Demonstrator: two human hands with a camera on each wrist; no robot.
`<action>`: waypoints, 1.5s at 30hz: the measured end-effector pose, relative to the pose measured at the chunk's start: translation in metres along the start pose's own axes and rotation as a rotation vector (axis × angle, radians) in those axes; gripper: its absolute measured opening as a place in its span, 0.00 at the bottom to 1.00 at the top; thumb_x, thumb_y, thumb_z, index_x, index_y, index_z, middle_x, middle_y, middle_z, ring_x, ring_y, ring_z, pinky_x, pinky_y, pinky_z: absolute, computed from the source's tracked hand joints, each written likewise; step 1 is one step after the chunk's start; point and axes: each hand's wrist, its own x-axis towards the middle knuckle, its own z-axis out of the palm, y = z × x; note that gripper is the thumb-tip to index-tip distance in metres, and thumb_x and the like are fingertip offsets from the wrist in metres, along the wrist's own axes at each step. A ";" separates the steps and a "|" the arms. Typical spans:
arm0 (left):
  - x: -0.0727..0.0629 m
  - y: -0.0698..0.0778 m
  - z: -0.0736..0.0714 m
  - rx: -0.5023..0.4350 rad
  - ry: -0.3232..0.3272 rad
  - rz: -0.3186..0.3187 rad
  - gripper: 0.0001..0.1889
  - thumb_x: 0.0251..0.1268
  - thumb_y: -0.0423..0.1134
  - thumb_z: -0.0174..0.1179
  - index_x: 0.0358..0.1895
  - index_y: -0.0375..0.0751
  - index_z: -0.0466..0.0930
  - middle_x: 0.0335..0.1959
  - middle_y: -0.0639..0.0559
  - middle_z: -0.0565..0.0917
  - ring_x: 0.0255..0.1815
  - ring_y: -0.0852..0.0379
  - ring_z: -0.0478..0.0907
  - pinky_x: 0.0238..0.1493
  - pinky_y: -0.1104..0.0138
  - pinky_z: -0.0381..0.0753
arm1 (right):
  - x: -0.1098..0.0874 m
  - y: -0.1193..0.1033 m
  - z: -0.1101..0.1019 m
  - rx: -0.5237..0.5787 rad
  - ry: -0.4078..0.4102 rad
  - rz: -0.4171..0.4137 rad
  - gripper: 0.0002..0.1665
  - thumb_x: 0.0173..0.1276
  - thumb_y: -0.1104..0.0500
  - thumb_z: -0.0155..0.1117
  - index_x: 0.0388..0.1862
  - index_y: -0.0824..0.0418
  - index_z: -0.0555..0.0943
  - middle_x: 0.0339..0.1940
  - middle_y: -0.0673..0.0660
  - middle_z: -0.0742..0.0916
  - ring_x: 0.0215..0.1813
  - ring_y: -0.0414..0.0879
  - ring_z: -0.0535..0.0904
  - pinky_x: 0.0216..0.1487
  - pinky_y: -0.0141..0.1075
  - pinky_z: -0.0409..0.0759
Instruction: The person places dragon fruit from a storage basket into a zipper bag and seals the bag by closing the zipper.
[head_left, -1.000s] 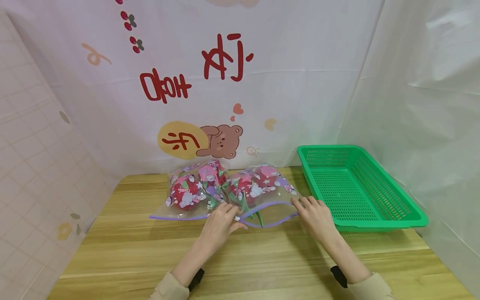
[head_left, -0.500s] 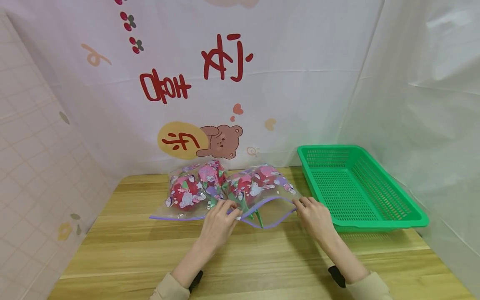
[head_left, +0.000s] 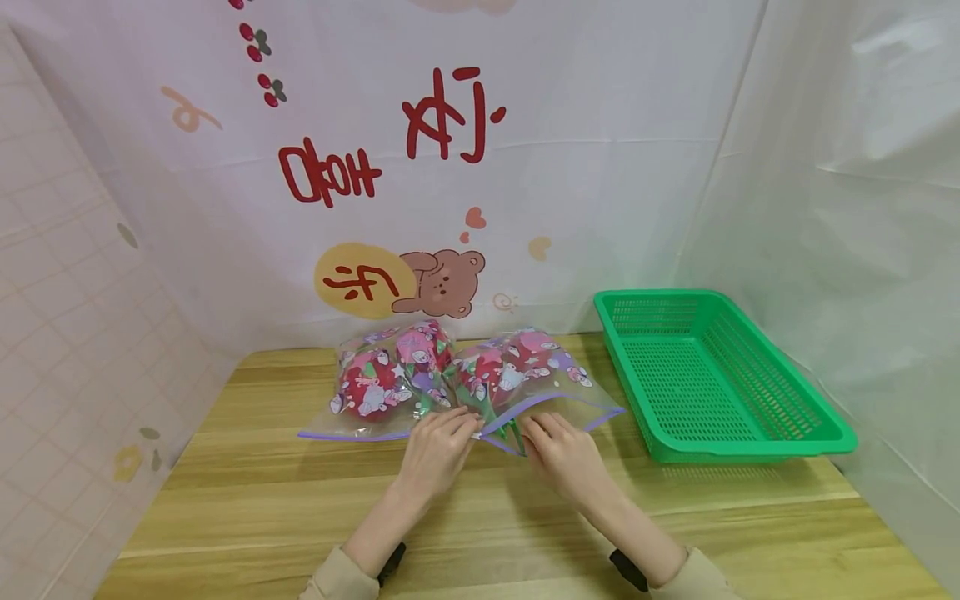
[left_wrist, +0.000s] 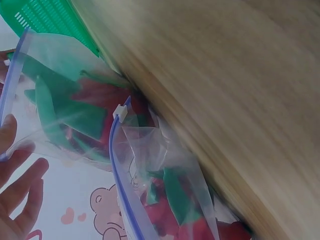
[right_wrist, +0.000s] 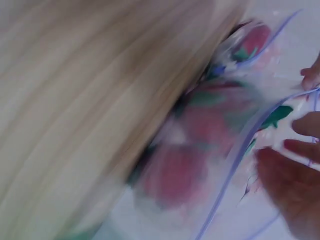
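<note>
My left hand [head_left: 441,450] pinches the mouth corner of the right-hand clear zip bag [head_left: 555,379], printed with cartoon figures and edged in purple. Round red things with green leaves [left_wrist: 75,107] fill its far part. A green strip [head_left: 514,435] pokes out at its gaping mouth. Close by that strip is my right hand [head_left: 566,457], fingers bent over the mouth; in the right wrist view its thumb and fingers stand apart. To the left lies a second zip bag [head_left: 375,392] of similar red and green things, with a white slider [left_wrist: 120,113] on its purple zip.
A green plastic basket [head_left: 750,450] stands on the right of the wooden table [head_left: 262,517], close beside the bags. A white printed cloth [head_left: 600,167] hangs behind the table, and pale sheeting covers both sides.
My right hand has let go of the bag's right mouth corner and moved left to the green strip. The left hand keeps its hold on the left corner.
</note>
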 end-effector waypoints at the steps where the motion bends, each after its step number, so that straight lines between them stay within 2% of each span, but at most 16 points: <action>1: 0.000 0.000 0.000 -0.005 0.003 0.002 0.05 0.49 0.36 0.69 0.31 0.45 0.84 0.33 0.51 0.89 0.38 0.53 0.86 0.37 0.66 0.83 | 0.001 -0.003 0.003 0.013 -0.037 0.043 0.08 0.58 0.60 0.67 0.35 0.62 0.82 0.29 0.52 0.84 0.30 0.44 0.80 0.27 0.33 0.80; 3: -0.001 0.000 0.001 -0.017 0.008 0.004 0.06 0.48 0.35 0.70 0.31 0.45 0.84 0.32 0.51 0.89 0.36 0.54 0.86 0.35 0.67 0.83 | 0.004 -0.007 0.009 0.032 -0.112 0.139 0.11 0.54 0.58 0.72 0.34 0.61 0.81 0.27 0.51 0.83 0.27 0.43 0.78 0.24 0.33 0.78; 5: -0.001 0.001 0.001 -0.029 0.005 -0.001 0.07 0.46 0.34 0.71 0.31 0.44 0.84 0.32 0.51 0.89 0.34 0.55 0.86 0.34 0.67 0.83 | 0.007 -0.009 0.015 0.063 -0.192 0.222 0.14 0.54 0.56 0.73 0.36 0.61 0.81 0.25 0.51 0.83 0.23 0.40 0.75 0.20 0.31 0.73; 8: -0.001 0.002 0.000 -0.044 -0.014 -0.023 0.09 0.45 0.32 0.72 0.32 0.43 0.84 0.32 0.51 0.88 0.35 0.55 0.86 0.36 0.68 0.84 | 0.011 -0.010 0.021 0.112 -0.284 0.314 0.22 0.57 0.53 0.71 0.48 0.62 0.81 0.24 0.51 0.82 0.20 0.37 0.68 0.18 0.27 0.66; 10: -0.001 0.004 -0.001 -0.052 -0.033 -0.039 0.10 0.44 0.32 0.72 0.32 0.42 0.84 0.32 0.51 0.88 0.36 0.54 0.86 0.38 0.67 0.84 | 0.013 -0.010 0.025 0.140 -0.321 0.337 0.30 0.58 0.53 0.71 0.59 0.60 0.77 0.24 0.52 0.82 0.19 0.36 0.64 0.18 0.25 0.63; 12: -0.001 0.006 -0.001 -0.066 -0.058 -0.058 0.11 0.44 0.35 0.73 0.33 0.42 0.83 0.33 0.50 0.88 0.37 0.53 0.85 0.39 0.67 0.84 | 0.015 -0.010 0.027 0.154 -0.340 0.340 0.33 0.59 0.55 0.70 0.64 0.59 0.74 0.22 0.52 0.82 0.18 0.35 0.61 0.18 0.24 0.62; 17: 0.000 0.015 0.001 -0.088 -0.099 -0.132 0.16 0.46 0.46 0.73 0.34 0.41 0.80 0.33 0.50 0.86 0.39 0.51 0.84 0.38 0.66 0.85 | 0.016 -0.009 0.029 0.164 -0.354 0.331 0.34 0.58 0.58 0.69 0.65 0.59 0.72 0.21 0.53 0.81 0.16 0.34 0.60 0.17 0.23 0.60; 20: 0.003 0.021 0.003 -0.071 -0.096 -0.205 0.13 0.49 0.43 0.71 0.30 0.41 0.78 0.27 0.51 0.84 0.31 0.54 0.83 0.30 0.70 0.82 | 0.018 -0.009 0.030 0.174 -0.350 0.341 0.35 0.57 0.59 0.70 0.65 0.58 0.72 0.19 0.51 0.79 0.17 0.35 0.61 0.17 0.24 0.60; 22: 0.006 0.026 0.004 -0.065 -0.087 -0.254 0.10 0.49 0.38 0.69 0.28 0.40 0.77 0.22 0.52 0.82 0.24 0.58 0.79 0.23 0.74 0.77 | 0.019 -0.008 0.030 0.190 -0.345 0.347 0.34 0.56 0.59 0.71 0.64 0.58 0.73 0.17 0.50 0.78 0.17 0.36 0.61 0.17 0.24 0.60; 25: 0.011 0.033 0.005 -0.061 -0.071 -0.295 0.06 0.46 0.31 0.66 0.25 0.37 0.76 0.17 0.52 0.78 0.17 0.62 0.71 0.18 0.78 0.68 | 0.022 -0.008 0.032 0.207 -0.330 0.357 0.25 0.56 0.61 0.70 0.54 0.58 0.78 0.18 0.50 0.78 0.16 0.36 0.63 0.17 0.23 0.61; 28: 0.013 0.038 0.007 -0.042 -0.059 -0.289 0.07 0.47 0.28 0.66 0.23 0.36 0.76 0.17 0.50 0.80 0.17 0.61 0.74 0.19 0.77 0.72 | 0.023 -0.008 0.033 0.205 -0.316 0.361 0.14 0.55 0.61 0.71 0.42 0.59 0.80 0.19 0.51 0.80 0.17 0.37 0.66 0.18 0.25 0.66; 32: 0.013 0.039 0.008 -0.041 -0.056 -0.271 0.07 0.47 0.26 0.67 0.22 0.36 0.77 0.20 0.46 0.84 0.22 0.56 0.80 0.24 0.73 0.80 | 0.024 -0.008 0.035 0.195 -0.288 0.352 0.11 0.54 0.59 0.72 0.34 0.60 0.80 0.23 0.55 0.84 0.22 0.44 0.78 0.22 0.32 0.77; 34: 0.012 0.038 0.008 -0.058 -0.059 -0.273 0.07 0.47 0.24 0.66 0.22 0.36 0.77 0.20 0.45 0.84 0.22 0.55 0.81 0.24 0.73 0.80 | 0.023 -0.006 0.037 0.196 -0.271 0.344 0.12 0.54 0.59 0.73 0.36 0.60 0.81 0.27 0.57 0.86 0.26 0.49 0.82 0.26 0.36 0.81; 38: 0.012 0.035 0.006 -0.072 -0.063 -0.283 0.07 0.46 0.23 0.64 0.21 0.36 0.76 0.19 0.46 0.82 0.21 0.56 0.79 0.22 0.74 0.78 | 0.022 -0.001 0.040 0.180 -0.247 0.338 0.13 0.52 0.60 0.74 0.37 0.59 0.82 0.30 0.58 0.87 0.30 0.55 0.85 0.28 0.42 0.83; 45: 0.012 0.033 0.002 -0.079 -0.060 -0.297 0.07 0.40 0.21 0.63 0.21 0.36 0.78 0.21 0.44 0.83 0.22 0.56 0.79 0.24 0.73 0.79 | 0.021 0.004 0.041 0.167 -0.258 0.382 0.11 0.50 0.61 0.75 0.31 0.61 0.82 0.28 0.59 0.87 0.28 0.55 0.84 0.27 0.44 0.81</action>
